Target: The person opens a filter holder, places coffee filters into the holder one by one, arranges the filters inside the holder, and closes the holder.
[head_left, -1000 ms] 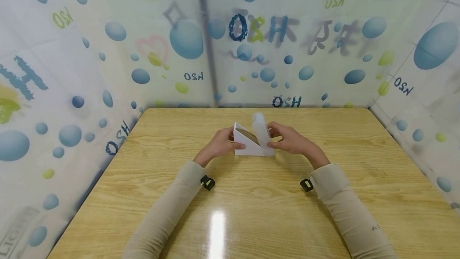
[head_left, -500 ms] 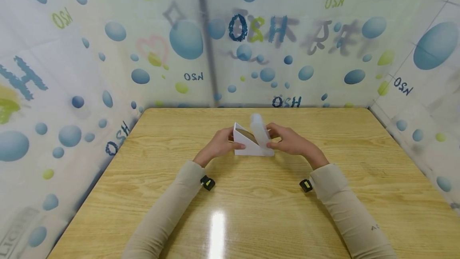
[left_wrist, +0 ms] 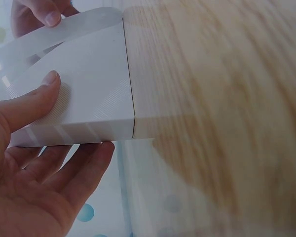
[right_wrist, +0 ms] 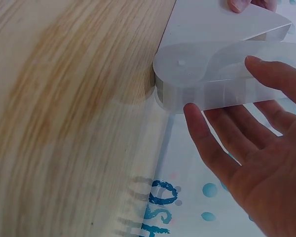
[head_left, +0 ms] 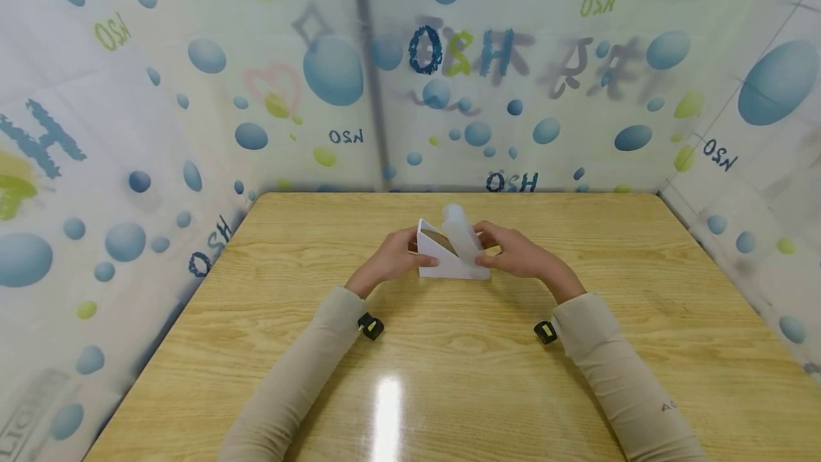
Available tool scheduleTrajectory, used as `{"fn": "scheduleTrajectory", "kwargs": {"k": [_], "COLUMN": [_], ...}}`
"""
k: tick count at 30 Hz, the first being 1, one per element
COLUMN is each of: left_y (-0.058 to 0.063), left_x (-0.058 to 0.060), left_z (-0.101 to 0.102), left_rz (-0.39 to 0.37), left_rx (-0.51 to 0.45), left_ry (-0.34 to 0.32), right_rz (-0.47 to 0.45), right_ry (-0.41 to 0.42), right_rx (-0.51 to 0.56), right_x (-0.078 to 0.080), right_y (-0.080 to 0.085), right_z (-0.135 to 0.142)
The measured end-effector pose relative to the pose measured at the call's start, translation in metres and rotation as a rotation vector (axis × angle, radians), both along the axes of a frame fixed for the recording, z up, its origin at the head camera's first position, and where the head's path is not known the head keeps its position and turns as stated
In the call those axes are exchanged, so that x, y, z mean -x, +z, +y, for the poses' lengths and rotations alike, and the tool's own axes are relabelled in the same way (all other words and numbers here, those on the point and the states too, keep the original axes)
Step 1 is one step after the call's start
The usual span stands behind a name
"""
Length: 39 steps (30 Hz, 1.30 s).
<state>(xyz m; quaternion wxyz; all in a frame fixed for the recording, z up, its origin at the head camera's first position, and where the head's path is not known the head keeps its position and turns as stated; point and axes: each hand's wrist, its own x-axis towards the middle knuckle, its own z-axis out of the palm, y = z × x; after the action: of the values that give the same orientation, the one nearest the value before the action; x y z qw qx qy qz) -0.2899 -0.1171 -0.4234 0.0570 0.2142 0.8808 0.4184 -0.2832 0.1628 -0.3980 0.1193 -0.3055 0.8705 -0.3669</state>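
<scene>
A white box (head_left: 439, 260) with a slanted open top stands on the table. Brown material shows inside it in the head view. A translucent hinged lid (head_left: 463, 235) rises at its right end, tilted partway over the opening. My left hand (head_left: 396, 255) grips the box's left end, thumb on the near side and fingers along the end wall, as the left wrist view shows. My right hand (head_left: 513, 252) holds the lid, with the thumb on its near face (right_wrist: 222, 61) and the fingers along its outer edge.
The light wooden table (head_left: 462, 376) reaches to patterned sheet walls (head_left: 449, 113) at the back and both sides. Small black devices (head_left: 370, 326) sit at both wrists.
The lid has tilted a little further left and down over the box's opening, and my right hand has shifted slightly with it. The box and my left hand stay in place.
</scene>
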Motion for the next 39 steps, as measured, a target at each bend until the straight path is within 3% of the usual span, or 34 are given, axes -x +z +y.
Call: {"fn": "scheduleTrajectory", "kwargs": {"k": [39], "left_y": [0.0006], "left_x": [-0.0005], "left_z": [-0.0013], "left_rz": [0.001], "left_rx": [-0.011], "left_ry": [-0.024], "right_rz": [0.067], "right_ry": [-0.017], "right_rx": [-0.042], "right_x": [-0.0034], "right_y": [-0.0008], "right_z": [-0.0070]}}
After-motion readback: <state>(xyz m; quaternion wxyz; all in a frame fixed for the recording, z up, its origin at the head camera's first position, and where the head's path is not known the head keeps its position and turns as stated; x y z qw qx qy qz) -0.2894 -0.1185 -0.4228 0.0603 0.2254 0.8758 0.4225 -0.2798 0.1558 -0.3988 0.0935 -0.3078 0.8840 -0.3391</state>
